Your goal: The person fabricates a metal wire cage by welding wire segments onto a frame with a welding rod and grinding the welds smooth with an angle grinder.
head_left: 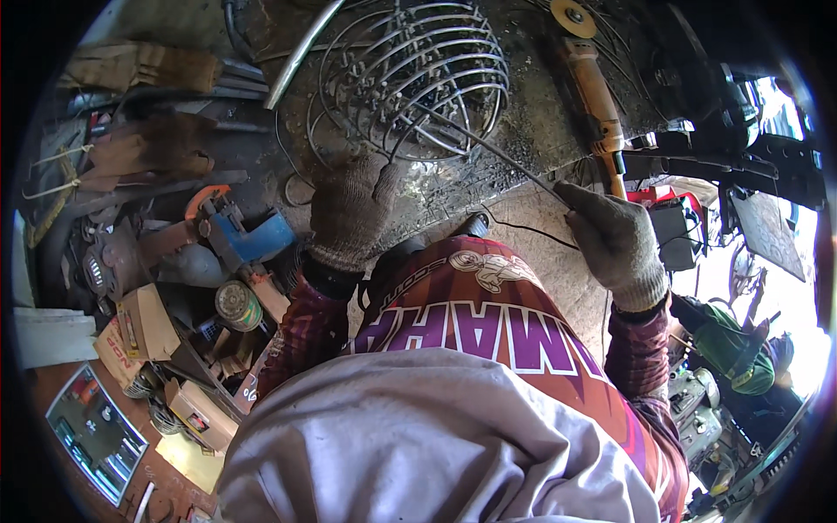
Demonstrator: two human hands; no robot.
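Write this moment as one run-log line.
left hand: gloved, at wire cage; right hand: gloved, gripping metal rod; angle grinder: right of cage

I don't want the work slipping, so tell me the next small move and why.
I'd probably steady the wire cage with the left hand before moving the thin rod: the right hand grips the rod, whose far end reaches over or into the cage, while the left is at the cage's near edge.

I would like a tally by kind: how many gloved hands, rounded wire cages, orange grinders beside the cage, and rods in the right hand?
Left gloved hand and right gloved hand: 2
Wire cage: 1
Orange grinder: 1
Rod: 1
Total: 5
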